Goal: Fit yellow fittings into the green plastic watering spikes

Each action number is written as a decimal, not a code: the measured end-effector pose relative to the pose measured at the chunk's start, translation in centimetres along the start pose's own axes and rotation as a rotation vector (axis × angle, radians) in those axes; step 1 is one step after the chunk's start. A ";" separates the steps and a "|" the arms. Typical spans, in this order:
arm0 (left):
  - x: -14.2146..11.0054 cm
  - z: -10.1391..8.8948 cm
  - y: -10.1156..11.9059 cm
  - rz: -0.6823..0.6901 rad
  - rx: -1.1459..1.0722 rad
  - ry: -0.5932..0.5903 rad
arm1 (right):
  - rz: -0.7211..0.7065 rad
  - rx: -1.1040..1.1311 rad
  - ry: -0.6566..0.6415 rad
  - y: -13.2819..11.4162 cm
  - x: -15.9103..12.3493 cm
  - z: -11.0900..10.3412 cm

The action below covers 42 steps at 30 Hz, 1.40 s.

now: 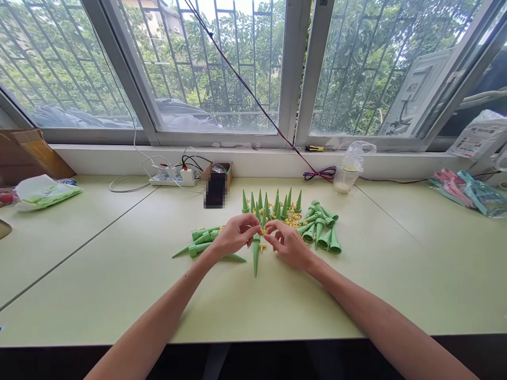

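My left hand (236,234) and my right hand (288,241) meet at the middle of the table. Between the thumb and fingertips of the right hand is a small yellow plastic fitting (264,231). The left fingers are pinched right beside it; what they hold is hidden. Just below the hands lies a green plastic spike (255,258), its tip toward me. A yellow T-shaped fitting (263,247) rests to its right. Several green spikes (198,245) lie by the left hand, and hollow green cones (322,235) are heaped right of the right hand.
Behind the hands, several green spikes (298,201) stand upright among loose yellow fittings (292,219). Farther back are a power strip (172,181), a small box (228,177) and a plastic cup (347,179). Packets (47,192) lie far left, bagged pink and teal items (471,192) far right.
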<state>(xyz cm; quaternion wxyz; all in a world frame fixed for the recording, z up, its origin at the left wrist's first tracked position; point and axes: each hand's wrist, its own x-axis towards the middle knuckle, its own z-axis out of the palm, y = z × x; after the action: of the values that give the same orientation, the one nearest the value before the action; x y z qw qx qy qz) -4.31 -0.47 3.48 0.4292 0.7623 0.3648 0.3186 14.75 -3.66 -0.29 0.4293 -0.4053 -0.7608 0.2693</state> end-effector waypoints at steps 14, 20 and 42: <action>0.1 -0.2 -0.2 -0.013 0.182 0.123 | 0.012 0.019 0.102 0.2 0.2 -0.2; 0.2 -0.1 -0.9 0.069 0.452 0.181 | 0.029 0.028 0.156 0.3 0.3 -0.2; 0.1 0.1 -1.5 0.142 0.762 -0.009 | 0.039 -0.064 0.270 0.2 0.4 -0.3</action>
<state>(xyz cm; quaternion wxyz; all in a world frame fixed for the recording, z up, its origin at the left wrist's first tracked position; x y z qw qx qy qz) -4.58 0.11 2.10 0.0937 0.8918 0.4016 0.1859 15.01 -3.16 -0.12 0.5093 -0.4662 -0.6962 0.1964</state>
